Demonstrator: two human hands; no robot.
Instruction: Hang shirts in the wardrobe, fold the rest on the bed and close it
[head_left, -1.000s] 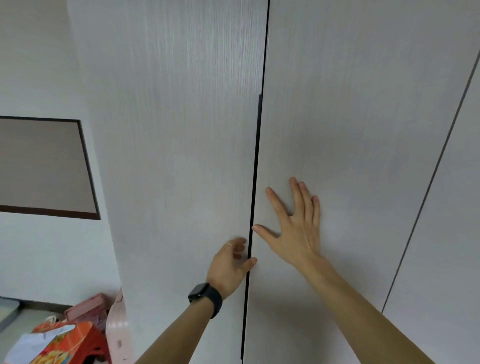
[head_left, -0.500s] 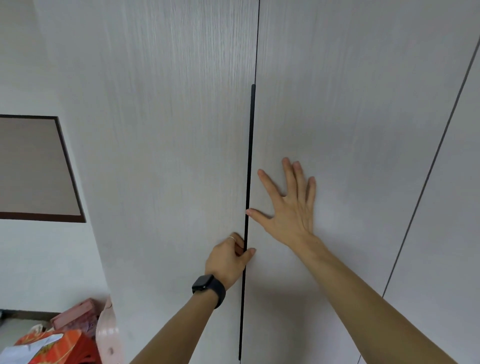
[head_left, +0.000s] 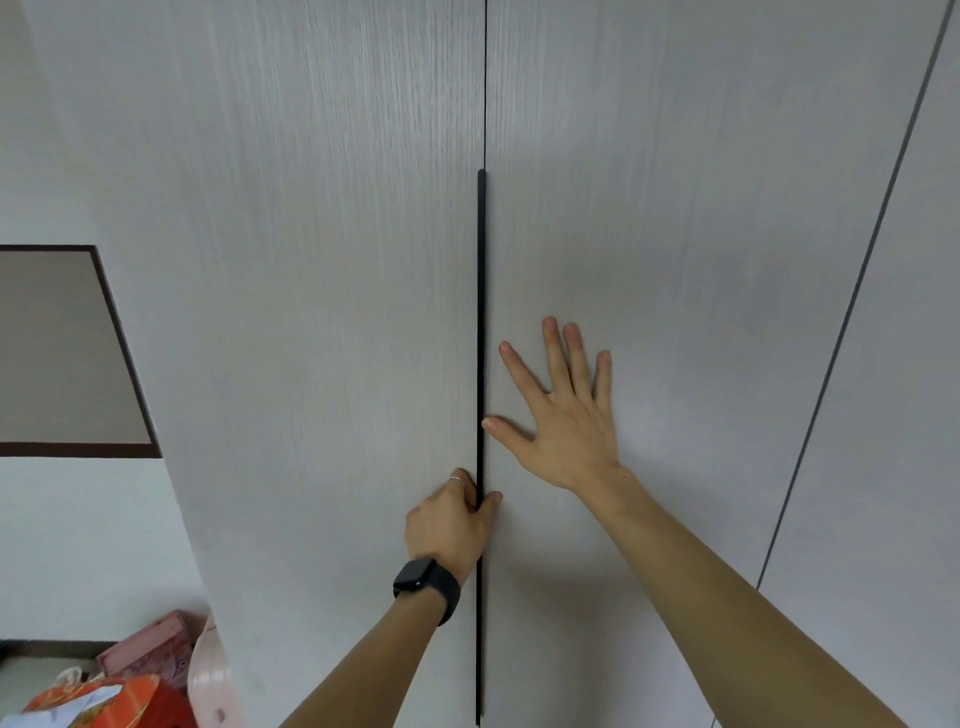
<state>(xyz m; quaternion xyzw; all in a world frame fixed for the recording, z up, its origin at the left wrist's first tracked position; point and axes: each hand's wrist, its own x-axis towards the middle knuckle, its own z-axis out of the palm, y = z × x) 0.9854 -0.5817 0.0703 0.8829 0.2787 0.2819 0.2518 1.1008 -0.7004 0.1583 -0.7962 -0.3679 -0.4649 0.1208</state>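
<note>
At the wardrobe (head_left: 779, 130) front, the left door (head_left: 322, 312) and right door (head_left: 691, 260) meet with only a thin dark seam between them. A black handle strip (head_left: 481, 312) runs vertically along that seam.

The left hand (head_left: 451, 525) grips the strip low down. Its fingers are curled round the strip's edge and its thumb lies across onto the right door. A thin ring (head_left: 456, 479) sits on one finger and a dark watch (head_left: 418, 578) on the wrist.

The right hand (head_left: 566, 421) lies flat against the right door, above the left hand and apart from it. Its fingers are straight and spread and hold nothing, and the thumb tip touches the strip.

Left of the wardrobe, a dark-framed panel (head_left: 57, 353) hangs on the wall. Low in the left corner sit a red bag (head_left: 140, 701) and a pink box (head_left: 150, 654); their contents cannot be made out.
</note>
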